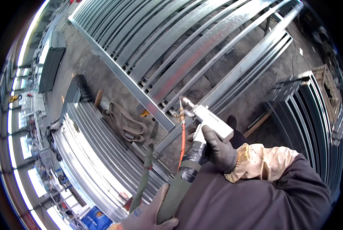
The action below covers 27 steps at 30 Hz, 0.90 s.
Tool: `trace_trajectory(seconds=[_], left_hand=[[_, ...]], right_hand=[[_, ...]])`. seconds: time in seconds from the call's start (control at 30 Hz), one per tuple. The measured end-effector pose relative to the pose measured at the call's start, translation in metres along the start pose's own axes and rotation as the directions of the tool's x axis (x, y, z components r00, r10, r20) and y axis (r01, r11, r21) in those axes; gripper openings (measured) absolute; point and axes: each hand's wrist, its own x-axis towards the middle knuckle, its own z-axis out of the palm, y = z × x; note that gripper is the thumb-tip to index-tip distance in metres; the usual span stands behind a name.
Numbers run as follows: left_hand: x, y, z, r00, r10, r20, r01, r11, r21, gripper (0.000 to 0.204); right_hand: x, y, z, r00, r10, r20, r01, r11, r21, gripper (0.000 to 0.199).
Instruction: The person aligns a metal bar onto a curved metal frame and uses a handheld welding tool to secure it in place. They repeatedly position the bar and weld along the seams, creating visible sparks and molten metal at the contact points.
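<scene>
My gloved right hand [220,150] is wrapped round the grip of a white handheld welding gun [213,122], probably a laser type. Its nozzle points up and left, close to a corner of a galvanized metal frame [140,94] with many parallel slats; whether it touches cannot be made out. A thin orange hose [183,142] runs down from the nozzle end. Black tape binds the gun's lower end to a thick cable in a green sleeve [175,195]. Lower down, my gloved left hand [148,212] is closed round that sleeved cable.
Shiny long metal profiles [98,153] lie stacked at left, with a beige strap [127,119] beside them. Dark metal bars [294,111] are stacked at right near a crate [326,86]. More slatted panels [52,63] stand far left. A blue box [96,219] sits lower left.
</scene>
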Motion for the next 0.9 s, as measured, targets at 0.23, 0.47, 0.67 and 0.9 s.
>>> trace_trajectory(seconds=[0.23, 0.47, 0.67, 0.9], left_hand=[[-0.005, 0.009, -0.035, 0.975, -0.119, 0.186, 0.127, 0.992, -0.03, 0.106], [0.023, 0.023, -0.037, 0.975, -0.092, 0.201, 0.124, 0.981, -0.15, 0.108], [0.044, 0.055, -0.032, 0.977, -0.171, 0.128, 0.192, 0.965, -0.179, 0.104], [0.069, 0.091, -0.044, 0.881, -0.413, 0.23, 0.458, 0.866, -0.199, 0.102]], right_hand=[[0.001, 0.036, 0.008, 0.954, 0.273, 0.123, -0.296, 0.923, 0.246, 0.04], [0.033, 0.068, -0.003, 0.928, 0.236, 0.288, -0.367, 0.709, 0.602, 0.049], [0.058, 0.076, -0.008, 0.971, 0.106, 0.216, -0.23, 0.677, 0.699, 0.052], [0.073, 0.084, -0.025, 0.922, 0.201, 0.332, -0.382, 0.619, 0.686, 0.054]])
